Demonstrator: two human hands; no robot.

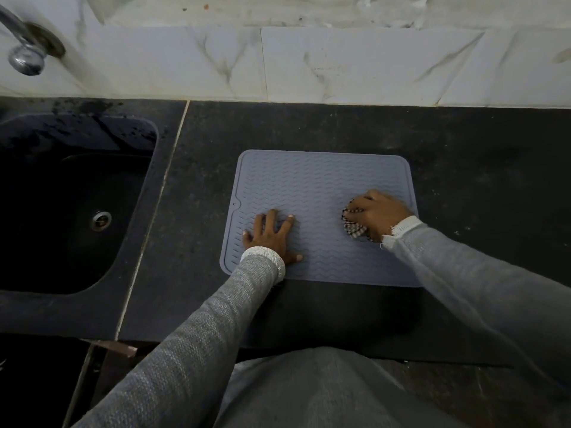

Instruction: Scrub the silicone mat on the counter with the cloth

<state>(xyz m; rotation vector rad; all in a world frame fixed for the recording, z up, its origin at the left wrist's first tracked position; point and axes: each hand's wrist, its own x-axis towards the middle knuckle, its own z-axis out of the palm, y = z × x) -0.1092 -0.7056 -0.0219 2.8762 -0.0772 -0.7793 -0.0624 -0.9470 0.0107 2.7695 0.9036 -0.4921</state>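
A grey silicone mat [315, 186] with a wavy ribbed surface lies flat on the dark counter [463, 168]. My left hand [270, 234] presses down on the mat's near left part with fingers spread flat. My right hand [375, 213] grips a bunched checked cloth [355, 231] and holds it against the mat's right side, close to the right edge. Most of the cloth is hidden under that hand.
A dark sink [71, 205] with a metal drain [101, 220] is set into the counter to the left. A chrome tap [26, 46] juts from the marble-tiled wall [340, 63] at the top left. The counter's front edge runs just below the mat.
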